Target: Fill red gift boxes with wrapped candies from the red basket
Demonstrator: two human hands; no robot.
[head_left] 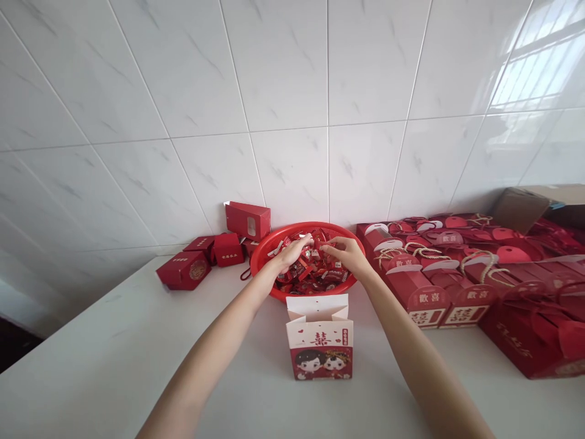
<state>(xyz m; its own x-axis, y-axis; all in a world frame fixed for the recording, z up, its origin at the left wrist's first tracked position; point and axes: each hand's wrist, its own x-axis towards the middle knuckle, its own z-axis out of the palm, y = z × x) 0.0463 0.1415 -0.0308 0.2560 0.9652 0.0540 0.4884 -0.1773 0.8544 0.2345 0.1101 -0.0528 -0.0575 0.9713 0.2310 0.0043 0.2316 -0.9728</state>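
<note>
Double-happiness gift box [320,350], printed with two cartoon figures, stands upright and open-topped on a white tabletop [219,366], directly in front of a red plastic basket [258,262]. To the basket's right, rows of red gift boxes [427,297], some with twisted rope handles, stretch away toward the wall. Over the basket itself, both bare hands work at the red-wrapped sweets [331,279]: the left hand [295,251] reaches in with fingers extended, their tips partly lost among the wrappers, while the right hand [346,253] bends thumb and forefinger toward each other; whether either is closed on a sweet cannot be told. Picking out sweets appears to be the step in hand, and the next move would call for a sure pinch and a lift clear of the basket's rim. Left of the basket sit several dark red cartons [185,269]; behind them, a taller red box [249,221] with a small window rests near the tiled wall [292,164].
</note>
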